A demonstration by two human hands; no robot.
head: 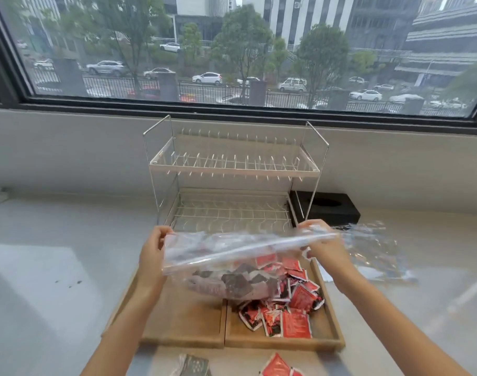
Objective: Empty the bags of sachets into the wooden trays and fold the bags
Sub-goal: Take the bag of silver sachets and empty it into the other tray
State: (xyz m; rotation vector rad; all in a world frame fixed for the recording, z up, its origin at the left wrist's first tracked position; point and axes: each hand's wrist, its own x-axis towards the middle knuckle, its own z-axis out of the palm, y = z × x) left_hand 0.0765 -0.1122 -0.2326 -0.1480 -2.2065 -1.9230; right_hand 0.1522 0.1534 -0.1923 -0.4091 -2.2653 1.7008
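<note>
I hold a clear plastic bag [231, 256] of dark sachets above two wooden trays. My left hand [151, 256] pinches the bag's left top corner and my right hand [320, 240] grips its right top corner. The bag's lower part sags over the divide between the trays. The left tray [183, 321] shows bare wood. The right tray [328, 316] holds a heap of several red and black sachets [291, 313]. A second clear bag [373, 251] lies flat on the counter to the right.
A white two-tier dish rack [231, 169] stands behind the trays, with a black box [326, 207] to its right. Loose sachets lie on the counter at the near edge: a dark sachet [191, 366] and a red sachet [279, 366]. A window runs along the back.
</note>
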